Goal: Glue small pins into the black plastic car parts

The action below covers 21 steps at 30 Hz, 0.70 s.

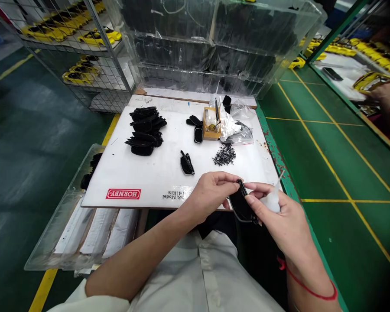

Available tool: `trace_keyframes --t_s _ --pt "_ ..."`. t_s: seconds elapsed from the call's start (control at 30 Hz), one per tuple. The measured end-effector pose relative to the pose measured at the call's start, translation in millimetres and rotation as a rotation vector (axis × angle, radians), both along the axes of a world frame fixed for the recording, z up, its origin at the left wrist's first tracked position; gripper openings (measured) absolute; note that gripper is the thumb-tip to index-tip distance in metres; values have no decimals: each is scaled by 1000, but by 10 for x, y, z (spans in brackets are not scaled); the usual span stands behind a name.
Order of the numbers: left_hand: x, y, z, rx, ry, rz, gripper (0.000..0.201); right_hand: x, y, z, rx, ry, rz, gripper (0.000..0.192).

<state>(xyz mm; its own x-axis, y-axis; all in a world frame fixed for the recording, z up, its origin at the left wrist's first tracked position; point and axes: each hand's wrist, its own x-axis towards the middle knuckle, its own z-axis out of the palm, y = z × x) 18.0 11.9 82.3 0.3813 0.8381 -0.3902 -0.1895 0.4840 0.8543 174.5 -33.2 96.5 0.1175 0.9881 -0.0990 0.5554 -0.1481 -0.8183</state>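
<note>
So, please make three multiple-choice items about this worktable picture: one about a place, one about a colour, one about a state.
1. Where does the heap of small dark screws lie on the white board?
A. in front of the crumpled clear bags
B. on top of the stack of black parts
C. over the red label

2. What colour is the label at the board's near edge?
A. yellow
B. red
C. blue

3. What is the state of the person's hands?
A. both rest flat on the board
B. both hold one black part between them
C. one is raised away, with nothing in it

Answers: 1 A, the heap lies just before the bags. 2 B, red with white letters. 3 B, left hand and right hand both have their grip on the black part; the right also holds a small whitish bottle.
</note>
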Motion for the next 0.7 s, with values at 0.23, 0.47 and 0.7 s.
trace_keyframes --t_s 0.23,0.47,0.7 --pt "-1 -14 -34 6 6 12 16 -1 -16 8 -13 -19 38 29" --pt "-107 -7 -188 17 43 78 17 116 96 -121 -27 275 10 35" --pt "-177 -55 -454 -59 14 202 18 127 70 -133 75 129 -30 37"
